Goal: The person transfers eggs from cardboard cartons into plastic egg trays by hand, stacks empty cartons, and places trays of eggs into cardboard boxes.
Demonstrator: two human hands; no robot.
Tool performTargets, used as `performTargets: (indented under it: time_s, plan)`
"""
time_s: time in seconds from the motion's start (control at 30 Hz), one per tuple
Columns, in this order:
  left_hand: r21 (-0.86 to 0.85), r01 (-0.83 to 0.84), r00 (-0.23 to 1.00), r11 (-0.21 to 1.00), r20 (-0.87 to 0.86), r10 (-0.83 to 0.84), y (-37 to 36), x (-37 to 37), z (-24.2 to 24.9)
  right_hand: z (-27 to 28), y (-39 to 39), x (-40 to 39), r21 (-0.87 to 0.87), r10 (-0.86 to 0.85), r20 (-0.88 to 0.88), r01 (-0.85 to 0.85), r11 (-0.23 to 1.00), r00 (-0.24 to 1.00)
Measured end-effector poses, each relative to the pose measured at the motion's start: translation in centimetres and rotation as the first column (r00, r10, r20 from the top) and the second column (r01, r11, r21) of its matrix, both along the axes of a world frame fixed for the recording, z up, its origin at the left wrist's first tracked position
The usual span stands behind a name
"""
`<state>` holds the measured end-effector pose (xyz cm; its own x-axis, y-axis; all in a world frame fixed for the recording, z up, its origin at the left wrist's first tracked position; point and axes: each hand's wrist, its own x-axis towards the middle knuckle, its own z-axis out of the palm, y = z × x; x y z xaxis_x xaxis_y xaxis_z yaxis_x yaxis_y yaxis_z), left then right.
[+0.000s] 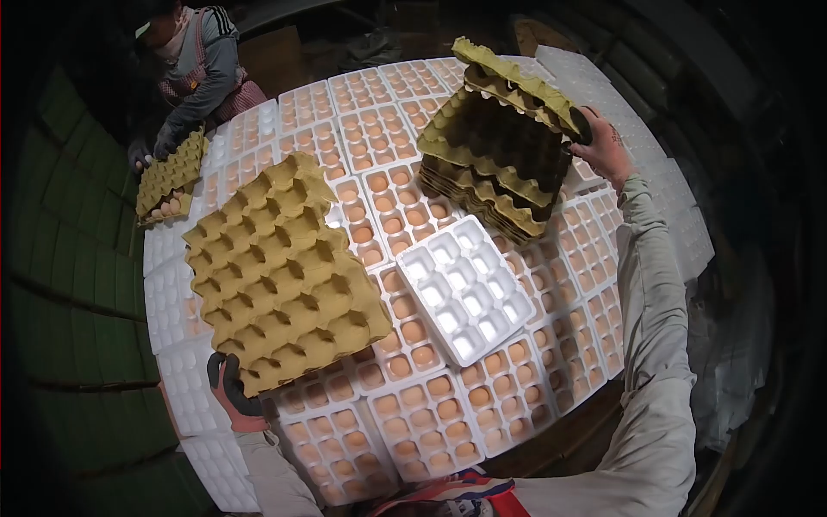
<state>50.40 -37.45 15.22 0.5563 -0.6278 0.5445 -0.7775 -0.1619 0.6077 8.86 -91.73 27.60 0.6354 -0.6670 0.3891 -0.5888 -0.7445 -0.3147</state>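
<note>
My left hand [234,392], in a dark and orange glove, grips the lower left corner of a yellow-brown egg tray [284,276] held over the white trays. No eggs show in its cups. On the right, my right hand [599,146] holds the edge of some yellowish trays [517,82], tilted up above a stack of similar trays [482,194]. A white foam tray with unfilled cups [465,289] lies askew between them, on top of white trays filled with brown eggs [426,422].
At the upper left a person [202,69] in an apron has gloved hands at another yellow-brown tray [172,172] with a few eggs. White trays without eggs [185,392] line the left edge. Green stacked panels [77,284] stand at far left.
</note>
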Motion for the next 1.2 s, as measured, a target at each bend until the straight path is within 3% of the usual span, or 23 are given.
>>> performTargets:
  time_s: [0.13, 0.17, 0.23, 0.3, 0.33, 0.4, 0.53, 0.67, 0.7, 0.8, 0.83, 0.87, 0.93, 1.0, 1.1, 1.17, 1.2]
  plan:
    - [-0.02, -0.025, 1.0, 0.999, -0.02, 0.024, -0.6, -0.7, -1.1, 1.1, 3.4, 3.6, -0.341, -0.105, -0.05, 0.082, 0.936, 0.993]
    - [-0.091, -0.021, 0.989, 0.996, -0.149, 0.007, -1.1, -1.0, -1.3, -0.3, 3.8, 4.4, -0.37, -0.091, -0.048, 0.067, 0.926, 0.995]
    - [-0.201, -0.018, 0.938, 0.979, -0.343, -0.053, -2.5, -2.0, -1.7, -3.2, 5.1, 6.2, -0.319, -0.141, -0.13, 0.093, 0.943, 0.982]
    - [-0.25, 0.009, 0.901, 0.968, -0.417, -0.116, -3.3, -2.6, -1.8, -6.7, 5.0, 7.2, -0.182, -0.122, -0.326, 0.064, 0.981, 0.938]
    - [-0.22, 0.032, 0.926, 0.975, -0.359, -0.111, -3.4, -2.6, -1.6, -7.4, 5.6, 7.5, -0.24, -0.073, -0.387, -0.023, 0.971, 0.919]
    - [-0.197, 0.059, 0.96, 0.979, -0.259, -0.11, -3.8, -3.0, -0.9, -7.2, 6.7, 8.0, -0.385, -0.135, -0.399, -0.032, 0.922, 0.907]
    - [-0.151, 0.049, 0.974, 0.987, -0.212, -0.081, -3.3, -3.2, -0.7, -4.6, 7.4, 8.7, -0.296, -0.16, -0.415, 0.034, 0.954, 0.895]
    - [-0.134, 0.045, 0.985, 0.99, -0.161, -0.066, -4.0, -3.9, 1.1, -1.7, 6.1, 7.6, -0.429, -0.181, -0.278, 0.047, 0.902, 0.943]
    - [-0.087, 0.069, 0.997, 0.994, -0.026, -0.071, -3.6, -3.5, 1.0, -1.0, 6.6, 7.0, -0.469, -0.209, -0.251, 0.07, 0.88, 0.945]
    - [-0.258, 0.018, 0.901, 0.966, -0.415, -0.128, -4.4, -3.1, 0.2, -1.6, 9.0, 5.5, -0.522, -0.232, -0.258, 0.066, 0.85, 0.938]
    - [-0.337, 0.054, 0.897, 0.94, -0.398, -0.194, -4.8, -3.2, 0.1, -2.0, 10.2, 4.7, -0.529, -0.22, -0.265, 0.049, 0.847, 0.939]
    - [-0.264, 0.105, 0.962, 0.959, -0.217, -0.165, -5.0, -3.5, 0.5, -2.5, 11.4, 3.8, -0.537, -0.213, -0.267, 0.038, 0.842, 0.94]
    - [-0.25, 0.18, 0.973, 0.951, 0.19, -0.134, -5.3, -3.4, 0.3, -4.4, 12.9, 2.6, -0.468, -0.231, -0.309, 0.064, 0.881, 0.923]
    - [-0.338, 0.193, 0.98, 0.921, 0.029, -0.194, -5.7, -4.3, 0.1, -7.1, 13.1, 2.0, -0.435, -0.228, -0.263, 0.095, 0.895, 0.937]
    - [-0.381, 0.228, 0.952, 0.896, -0.106, -0.287, -5.6, -4.7, 0.6, -4.5, 13.1, 2.0, -0.074, 0.013, -0.262, -0.034, 0.997, 0.965]
    - [-0.423, 0.278, 0.91, 0.862, -0.17, -0.377, -5.9, -5.0, 1.9, -4.0, 10.9, 2.4, 0.028, 0.05, -0.165, -0.046, 0.999, 0.985]
    - [-0.431, 0.257, 0.785, 0.865, -0.429, -0.447, -5.7, -3.3, 1.2, -4.2, 10.5, 3.0, 0.087, 0.056, -0.126, -0.045, 0.995, 0.99]
